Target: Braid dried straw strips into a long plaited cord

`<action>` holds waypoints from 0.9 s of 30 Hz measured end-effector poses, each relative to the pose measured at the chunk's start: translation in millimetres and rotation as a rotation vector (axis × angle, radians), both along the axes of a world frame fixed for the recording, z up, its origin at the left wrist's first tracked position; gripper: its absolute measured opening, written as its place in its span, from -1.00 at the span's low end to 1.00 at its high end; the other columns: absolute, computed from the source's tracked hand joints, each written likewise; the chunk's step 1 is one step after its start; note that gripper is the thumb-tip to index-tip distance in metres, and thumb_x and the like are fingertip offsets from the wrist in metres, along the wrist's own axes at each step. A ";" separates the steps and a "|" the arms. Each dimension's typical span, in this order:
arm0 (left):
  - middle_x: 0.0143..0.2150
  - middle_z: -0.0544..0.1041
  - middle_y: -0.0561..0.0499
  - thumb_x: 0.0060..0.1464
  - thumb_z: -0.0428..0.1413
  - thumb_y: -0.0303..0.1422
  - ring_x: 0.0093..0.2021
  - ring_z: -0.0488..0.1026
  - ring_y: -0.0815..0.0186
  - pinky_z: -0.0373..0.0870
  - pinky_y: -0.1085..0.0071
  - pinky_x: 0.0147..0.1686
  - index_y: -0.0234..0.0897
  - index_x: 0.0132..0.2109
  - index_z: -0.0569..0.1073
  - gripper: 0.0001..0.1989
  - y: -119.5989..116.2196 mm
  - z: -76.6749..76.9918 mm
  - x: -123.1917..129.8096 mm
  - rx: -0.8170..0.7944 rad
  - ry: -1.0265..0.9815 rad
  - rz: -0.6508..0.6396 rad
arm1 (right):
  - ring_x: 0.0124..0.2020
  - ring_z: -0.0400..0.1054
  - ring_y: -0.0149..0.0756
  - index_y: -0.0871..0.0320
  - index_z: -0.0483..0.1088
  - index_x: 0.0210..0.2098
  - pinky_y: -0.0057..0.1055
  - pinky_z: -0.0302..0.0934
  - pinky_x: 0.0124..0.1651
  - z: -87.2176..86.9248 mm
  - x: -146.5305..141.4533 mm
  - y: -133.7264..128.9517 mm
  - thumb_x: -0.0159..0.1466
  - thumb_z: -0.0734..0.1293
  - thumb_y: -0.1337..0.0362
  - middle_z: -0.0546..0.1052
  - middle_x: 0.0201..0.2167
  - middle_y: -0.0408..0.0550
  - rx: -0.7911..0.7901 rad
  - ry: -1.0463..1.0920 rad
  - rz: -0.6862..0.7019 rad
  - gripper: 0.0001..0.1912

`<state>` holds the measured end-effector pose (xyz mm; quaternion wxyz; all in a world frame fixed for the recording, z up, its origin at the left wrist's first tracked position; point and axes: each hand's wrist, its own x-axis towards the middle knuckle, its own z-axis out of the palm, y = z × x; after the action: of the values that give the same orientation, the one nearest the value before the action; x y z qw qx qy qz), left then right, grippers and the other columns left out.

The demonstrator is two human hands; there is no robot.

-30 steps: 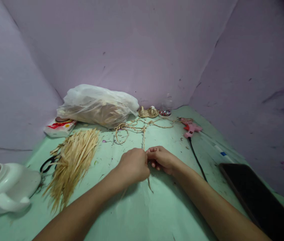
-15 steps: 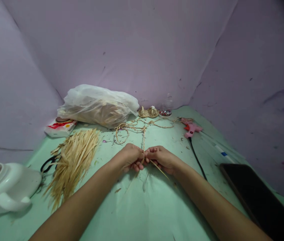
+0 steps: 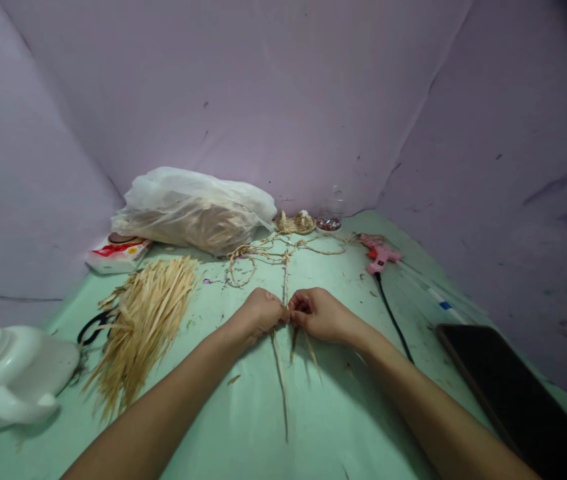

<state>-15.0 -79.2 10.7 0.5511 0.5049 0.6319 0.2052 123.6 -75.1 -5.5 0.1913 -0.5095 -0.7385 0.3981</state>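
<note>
A thin braided straw cord (image 3: 286, 275) runs toward me from the tangle of cord at the back. My left hand (image 3: 263, 311) is closed on its near end, and a loose straw strand (image 3: 280, 380) hangs down below that hand. Right beside it, my right hand (image 3: 319, 313) pinches the same end between thumb and fingers. Shorter strand ends (image 3: 313, 357) stick out under the right hand. The exact crossing of strands is hidden by the fingertips.
Left lie a bundle of dry straw strips (image 3: 148, 327), black-handled scissors (image 3: 91, 328) and a white ceramic pot (image 3: 18, 373). Behind stands a plastic bag (image 3: 193, 210). Right are a pink glue gun (image 3: 383, 257), its cord, glue sticks (image 3: 443, 303) and a dark phone-like slab (image 3: 508, 393).
My right hand has turned, its fingers now curled higher around the cord's end. The loose strands have shifted; a long one now hangs straight down below my left hand.
</note>
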 end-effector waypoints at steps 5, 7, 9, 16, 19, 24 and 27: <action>-0.81 0.01 0.20 -0.38 0.00 -0.56 -0.76 -0.11 0.59 -0.26 0.54 -0.72 -0.33 -0.71 0.16 -0.85 -0.4 -3.5 1.7 0.073 -0.023 0.023 | -0.55 0.25 -0.39 0.16 0.45 -0.50 -0.49 -0.05 -0.52 21.6 -5.1 -12.2 -0.02 0.23 0.37 0.48 -0.57 -0.06 0.205 -0.342 -0.086 -0.85; -0.81 0.00 0.20 -0.39 0.00 -0.56 -0.76 -0.12 0.59 -0.27 0.54 -0.72 -0.33 -0.72 0.13 -0.83 -1.2 -0.1 2.5 0.057 -0.033 0.037 | -0.58 0.24 -0.39 0.15 0.45 -0.53 -0.48 -0.09 -0.55 30.7 -7.8 -17.2 -0.03 0.24 0.35 0.48 -0.59 -0.05 0.173 -0.415 -0.122 -0.86; -0.82 0.00 0.20 -0.39 -0.01 -0.56 -0.77 -0.11 0.59 -0.28 0.53 -0.73 -0.31 -0.72 0.09 -0.81 -2.3 5.2 3.5 0.010 -0.056 0.070 | -0.60 0.23 -0.39 0.16 0.45 -0.57 -0.48 -0.12 -0.57 36.8 -10.6 -21.4 -0.03 0.23 0.33 0.47 -0.62 -0.05 0.130 -0.446 -0.126 -0.85; -0.80 0.03 0.18 -0.39 -0.05 -0.54 -0.80 -0.14 0.60 -0.33 0.54 -0.76 -0.29 -0.71 0.06 -0.82 -1.0 11.3 -0.7 -0.199 -0.227 0.059 | -0.63 0.22 -0.41 0.18 0.44 -0.62 -0.47 -0.12 -0.57 36.1 -18.1 -30.1 -0.06 0.20 0.39 0.46 -0.63 -0.02 0.171 -0.457 -0.072 -0.82; -0.79 0.03 0.19 -0.41 -0.05 -0.53 -0.79 -0.14 0.61 -0.34 0.56 -0.76 -0.30 -0.69 0.08 -0.86 1.0 6.7 -4.0 -0.210 -0.263 0.026 | -0.64 0.19 -0.43 0.17 0.45 -0.61 -0.48 -0.11 -0.57 33.4 -19.0 -31.5 -0.08 0.20 0.42 0.45 -0.65 -0.06 0.175 -0.431 -0.049 -0.81; -0.80 -0.01 0.21 -0.42 -0.03 -0.51 -0.79 -0.16 0.60 -0.35 0.56 -0.76 -0.31 -0.68 0.16 -0.91 3.8 3.9 -7.7 -0.152 -0.267 -0.041 | -0.66 0.16 -0.48 0.20 0.46 -0.60 -0.54 -0.08 -0.61 40.9 -6.2 -23.3 -0.05 0.25 0.38 0.40 -0.70 -0.11 0.044 -0.293 0.021 -0.86; -0.79 0.04 0.21 -0.40 0.02 -0.48 -0.79 -0.13 0.59 -0.32 0.56 -0.76 -0.34 -0.62 0.28 -0.96 4.7 3.8 -10.1 -0.153 -0.260 -0.072 | -0.68 0.17 -0.51 0.24 0.44 -0.54 -0.58 -0.03 -0.65 45.4 6.5 -11.5 0.02 0.26 0.30 0.44 -0.64 -0.08 -0.130 -0.102 -0.145 -0.85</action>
<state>-25.1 -74.5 14.5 0.6721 0.4532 0.5503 0.2001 130.1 -86.6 39.9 0.1484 -0.5925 -0.6809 0.4040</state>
